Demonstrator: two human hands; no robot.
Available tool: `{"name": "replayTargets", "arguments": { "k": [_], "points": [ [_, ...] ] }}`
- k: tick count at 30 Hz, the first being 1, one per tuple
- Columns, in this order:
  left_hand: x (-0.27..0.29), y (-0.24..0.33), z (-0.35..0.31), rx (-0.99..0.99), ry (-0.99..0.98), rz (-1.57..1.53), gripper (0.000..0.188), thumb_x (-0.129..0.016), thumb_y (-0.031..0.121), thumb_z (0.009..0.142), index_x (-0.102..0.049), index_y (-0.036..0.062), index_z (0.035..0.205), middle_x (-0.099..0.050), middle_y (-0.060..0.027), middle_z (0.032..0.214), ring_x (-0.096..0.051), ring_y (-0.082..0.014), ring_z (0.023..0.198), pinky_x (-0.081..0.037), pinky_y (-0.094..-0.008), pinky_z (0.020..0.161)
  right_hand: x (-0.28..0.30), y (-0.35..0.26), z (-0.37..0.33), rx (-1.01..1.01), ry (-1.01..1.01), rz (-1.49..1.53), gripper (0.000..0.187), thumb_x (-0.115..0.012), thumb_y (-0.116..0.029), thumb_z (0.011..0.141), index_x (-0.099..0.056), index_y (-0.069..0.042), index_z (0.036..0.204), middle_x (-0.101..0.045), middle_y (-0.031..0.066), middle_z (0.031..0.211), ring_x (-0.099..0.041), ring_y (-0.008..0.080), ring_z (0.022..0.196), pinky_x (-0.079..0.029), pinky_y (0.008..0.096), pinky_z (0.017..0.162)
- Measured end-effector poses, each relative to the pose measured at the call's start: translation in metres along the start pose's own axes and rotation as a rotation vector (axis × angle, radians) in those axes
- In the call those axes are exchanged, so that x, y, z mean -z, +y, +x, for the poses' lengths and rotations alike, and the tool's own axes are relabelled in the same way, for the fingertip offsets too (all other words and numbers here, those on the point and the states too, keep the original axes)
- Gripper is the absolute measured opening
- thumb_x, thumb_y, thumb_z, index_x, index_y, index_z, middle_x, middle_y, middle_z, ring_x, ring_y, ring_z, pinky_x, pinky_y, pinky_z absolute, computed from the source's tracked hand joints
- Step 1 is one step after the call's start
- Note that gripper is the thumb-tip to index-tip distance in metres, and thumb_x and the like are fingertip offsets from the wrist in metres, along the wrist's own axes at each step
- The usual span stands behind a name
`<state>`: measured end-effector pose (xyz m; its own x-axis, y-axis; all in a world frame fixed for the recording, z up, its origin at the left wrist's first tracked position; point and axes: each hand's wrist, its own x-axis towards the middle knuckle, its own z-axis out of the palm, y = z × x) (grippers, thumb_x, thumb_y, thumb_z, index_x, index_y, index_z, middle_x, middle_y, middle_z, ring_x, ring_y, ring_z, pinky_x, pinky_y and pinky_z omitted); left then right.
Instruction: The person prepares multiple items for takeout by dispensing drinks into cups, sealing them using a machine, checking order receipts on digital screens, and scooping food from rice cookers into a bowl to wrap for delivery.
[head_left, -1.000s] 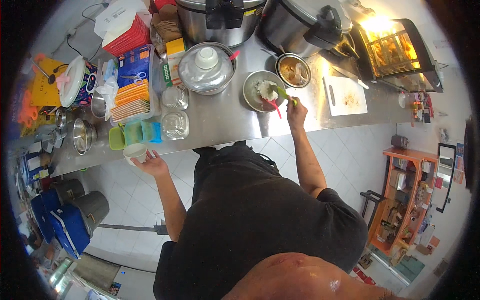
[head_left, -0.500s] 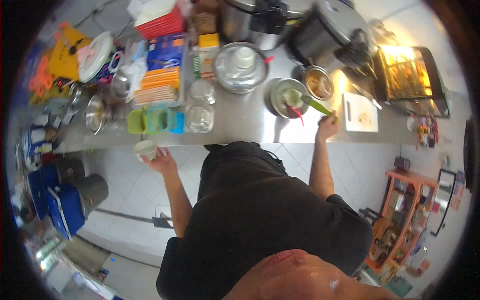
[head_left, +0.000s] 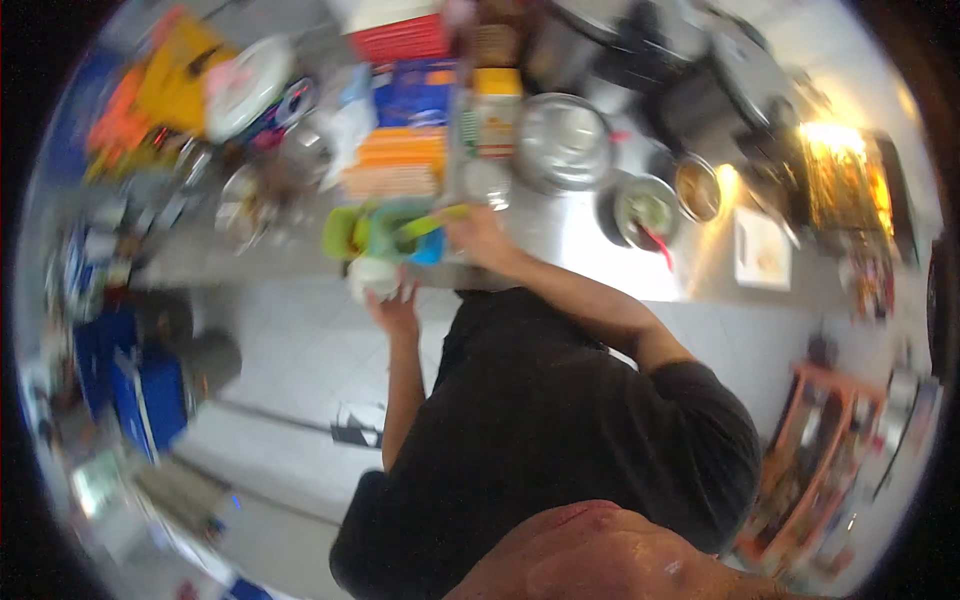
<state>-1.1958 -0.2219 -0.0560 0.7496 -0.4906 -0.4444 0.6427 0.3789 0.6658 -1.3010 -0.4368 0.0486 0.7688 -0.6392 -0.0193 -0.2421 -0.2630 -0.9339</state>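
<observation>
My left hand point(head_left: 398, 312) is closed on a small white bowl point(head_left: 373, 280) just off the counter's front edge. Above the bowl, my right hand point(head_left: 482, 238) grips a green-handled spatula point(head_left: 440, 219). Its dark green head reaches over the teal container point(head_left: 383, 240); blur hides whether it touches the inside. A lime-green container point(head_left: 340, 232) and a blue container point(head_left: 430, 248) stand on either side of the teal one. Farther right sits a metal bowl point(head_left: 623, 222) of pale green food, with a red-handled utensil point(head_left: 657, 245) leaning out over its rim.
A lidded metal pot point(head_left: 565, 165), a smaller pan of brown food point(head_left: 697, 188) and a white cutting board point(head_left: 762, 250) occupy the steel counter point(head_left: 580, 265). Large cookers point(head_left: 705, 95) and a lit glass cabinet point(head_left: 848, 180) line the back right. Stacked orange packets point(head_left: 400, 148) stand behind the containers.
My right hand has carried the green-handled spatula left, from beside the metal bowl to over the containers. My left hand has brought the white bowl near them. The whole view has shifted.
</observation>
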Motion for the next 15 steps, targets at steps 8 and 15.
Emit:
{"name": "replayTargets", "arguments": {
  "k": [8,15],
  "points": [
    [0.024,-0.011,-0.016,-0.586,-0.238,0.54,0.074,-0.066,0.017,0.087,-0.029,-0.0012,0.149,-0.041,-0.0167,0.147,-0.043,-0.0309,0.133,-0.037,-0.0468,0.111,0.146,0.112,-0.078,0.019,0.735,-0.747,0.025,-0.075,-0.022,0.081,-0.06,-0.006,0.093,-0.06,0.0149,0.094,-0.057,0.0353,0.092,-0.043,0.0468,0.08],
    [0.043,-0.201,0.086,0.199,-0.754,0.483,0.044,-0.05,0.016,0.097,-0.045,0.0007,0.138,-0.053,-0.0117,0.136,-0.048,-0.0264,0.127,-0.031,-0.0402,0.113,0.307,0.188,-0.157,-0.989,0.375,-0.182,0.057,-0.066,-0.046,0.089,-0.052,0.002,0.117,-0.069,0.0266,0.091,-0.071,0.0381,0.089,-0.056,0.0494,0.071]
  ]
}}
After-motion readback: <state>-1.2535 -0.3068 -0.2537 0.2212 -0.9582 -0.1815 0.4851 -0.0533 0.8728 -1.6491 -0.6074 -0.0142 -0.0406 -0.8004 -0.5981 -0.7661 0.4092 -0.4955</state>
